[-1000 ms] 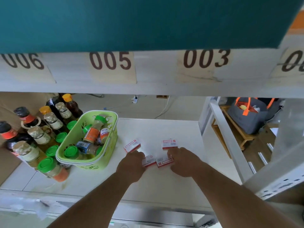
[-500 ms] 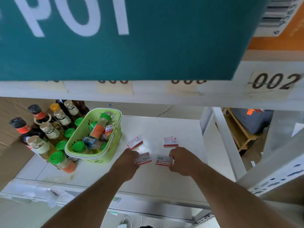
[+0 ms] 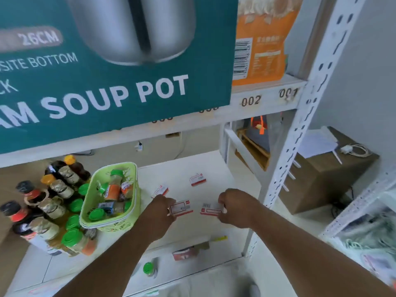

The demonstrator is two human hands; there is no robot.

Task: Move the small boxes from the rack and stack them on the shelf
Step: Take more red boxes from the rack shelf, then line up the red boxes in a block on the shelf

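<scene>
A light green plastic basket (image 3: 130,189) of spice jars stands at 9 o'clock from the hands, with dark sauce bottles (image 3: 32,202) beyond it; a teal soup pot carton (image 3: 128,61) fills the shelf above. The left hand (image 3: 160,211) pinches one small white-and-red box (image 3: 181,207), and the right hand (image 3: 233,207) pinches another (image 3: 211,209) (both over the white shelf board (image 3: 192,226)). Two more boxes (image 3: 198,180) lie at 12 o'clock. The fingertips are hidden.
</scene>
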